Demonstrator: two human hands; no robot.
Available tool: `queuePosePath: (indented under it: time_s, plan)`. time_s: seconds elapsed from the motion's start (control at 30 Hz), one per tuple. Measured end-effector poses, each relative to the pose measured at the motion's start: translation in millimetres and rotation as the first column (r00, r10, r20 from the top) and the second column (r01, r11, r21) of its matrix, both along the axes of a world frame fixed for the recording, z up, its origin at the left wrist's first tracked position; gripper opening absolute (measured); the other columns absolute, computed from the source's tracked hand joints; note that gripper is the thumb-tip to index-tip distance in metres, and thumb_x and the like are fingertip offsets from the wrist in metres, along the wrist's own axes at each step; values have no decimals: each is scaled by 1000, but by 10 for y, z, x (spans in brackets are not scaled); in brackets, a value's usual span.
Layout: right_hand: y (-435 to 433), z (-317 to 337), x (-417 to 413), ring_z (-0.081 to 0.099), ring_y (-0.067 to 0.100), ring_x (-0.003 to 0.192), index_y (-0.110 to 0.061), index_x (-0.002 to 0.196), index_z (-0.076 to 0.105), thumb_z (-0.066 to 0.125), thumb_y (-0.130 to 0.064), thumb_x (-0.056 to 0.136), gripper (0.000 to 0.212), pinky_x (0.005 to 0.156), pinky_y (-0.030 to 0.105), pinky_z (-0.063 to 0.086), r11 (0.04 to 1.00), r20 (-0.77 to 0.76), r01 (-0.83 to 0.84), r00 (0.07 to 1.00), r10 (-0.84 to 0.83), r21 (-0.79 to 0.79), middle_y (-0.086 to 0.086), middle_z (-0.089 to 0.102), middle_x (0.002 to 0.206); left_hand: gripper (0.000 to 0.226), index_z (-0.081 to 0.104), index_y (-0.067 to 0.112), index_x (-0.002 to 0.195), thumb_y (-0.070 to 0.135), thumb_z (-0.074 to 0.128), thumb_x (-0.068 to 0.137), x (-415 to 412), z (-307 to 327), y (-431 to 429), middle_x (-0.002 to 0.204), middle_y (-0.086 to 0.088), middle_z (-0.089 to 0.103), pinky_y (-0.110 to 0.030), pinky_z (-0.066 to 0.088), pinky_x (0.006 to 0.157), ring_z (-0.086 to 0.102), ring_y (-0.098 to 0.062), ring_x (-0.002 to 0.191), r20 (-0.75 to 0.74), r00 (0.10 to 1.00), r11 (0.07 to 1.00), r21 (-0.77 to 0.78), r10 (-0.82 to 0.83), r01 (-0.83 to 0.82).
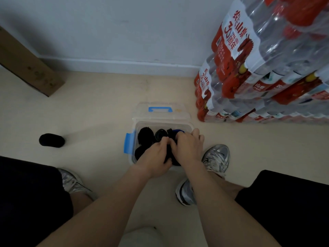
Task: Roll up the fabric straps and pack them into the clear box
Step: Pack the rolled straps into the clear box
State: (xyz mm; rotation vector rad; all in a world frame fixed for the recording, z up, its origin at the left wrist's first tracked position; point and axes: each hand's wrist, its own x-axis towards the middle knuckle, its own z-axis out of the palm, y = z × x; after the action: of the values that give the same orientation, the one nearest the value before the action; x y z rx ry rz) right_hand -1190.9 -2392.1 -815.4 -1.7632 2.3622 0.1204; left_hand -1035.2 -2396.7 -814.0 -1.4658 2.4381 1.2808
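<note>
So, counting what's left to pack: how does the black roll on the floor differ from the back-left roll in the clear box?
The floor roll lies alone, well left of the clear box; the boxed roll is packed beside other rolls. The floor roll looks oblong, lying sideways; the boxed roll looks rounder. Both are black; the left hand and right hand grip a different dark strap.

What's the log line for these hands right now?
step: packing | left hand: grips black strap roll in clear box | right hand: grips same roll | floor: loose roll outside box | lid: off, behind box
</note>
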Motion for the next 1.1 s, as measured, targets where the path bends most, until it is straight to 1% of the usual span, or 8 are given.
queuePosePath:
  time_s: [0.07, 0.17, 0.27, 0.43, 0.63, 0.8, 0.97, 1.1]
  plan:
    - [-33, -12, 39, 47, 30, 112, -19, 103, 68, 44, -59, 107, 46, 88, 45, 33, 999, -38, -8, 999, 10, 37, 2, 72, 101, 50, 40, 17, 135, 20, 65, 92, 9, 8, -24, 115, -10, 64, -44, 54, 78, 63, -27, 100, -15, 1000, 1000, 23, -15, 16]
    - [-10, -46, 39, 51, 30, 114, -18, 117, 59, 46, -44, 109, 30, 87, 45, 34, 995, -74, -87, 993, 91, 56, 3, 71, 113, 51, 42, 13, 137, 18, 65, 92, 17, 13, -49, 120, -12, 64, -42, 51, 79, 62, -29, 104, -26, 999, 999, 33, -32, 33]
    - [36, -71, -57, 53, 27, 118, -25, 124, 62, 50, -46, 108, 29, 90, 42, 34, 993, -20, -121, 992, 121, 7, -2, 69, 118, 62, 37, 7, 154, 19, 61, 98, 21, 4, -35, 141, -14, 58, -45, 50, 99, 57, -31, 124, 3, 998, 998, 29, -62, 62]
    - [40, -78, -152, 58, 28, 113, -24, 118, 78, 59, -23, 104, 24, 90, 41, 35, 990, 16, -138, 990, 139, -37, 0, 71, 113, 71, 21, 10, 168, 24, 52, 106, -17, 16, -8, 176, -13, 25, -37, 25, 128, 25, -28, 160, 65, 988, 990, 6, -139, 139]
    - [-156, 74, -198, 64, 26, 107, -27, 101, 72, 62, -18, 98, 15, 92, 40, 38, 973, -35, -206, 977, 211, 103, -2, 73, 105, 69, 18, 14, 170, 26, 47, 109, -52, -23, -42, 180, -9, 7, -36, 15, 131, 10, -26, 165, 144, 966, 976, 3, -214, 216]
    - [-198, 69, -143, 67, 25, 108, -25, 110, 70, 68, -22, 94, 17, 95, 41, 40, 972, -90, -189, 975, 203, 141, 0, 74, 109, 70, 11, 15, 172, 27, 43, 111, -59, -44, -48, 180, -8, 0, -35, 10, 133, 5, -24, 166, 194, 946, 965, 20, -259, 260]
    - [-227, 63, -75, 67, 26, 106, -27, 106, 73, 61, -17, 100, 16, 93, 42, 37, 989, -130, -106, 984, 119, 106, 0, 74, 107, 71, 5, 20, 173, 34, 39, 112, -111, -28, -66, 181, -3, -5, -46, 13, 133, 3, -23, 166, 301, 905, 952, 38, -301, 304]
    - [-230, 115, -117, 68, 27, 115, -23, 118, 74, 60, -16, 103, 21, 96, 40, 47, 979, -73, -147, 985, 158, 140, 4, 73, 120, 70, 3, 24, 173, 35, 38, 113, -121, 9, -102, 180, 1, -9, -51, 9, 131, 0, -20, 166, 346, 876, 942, 95, -335, 322]
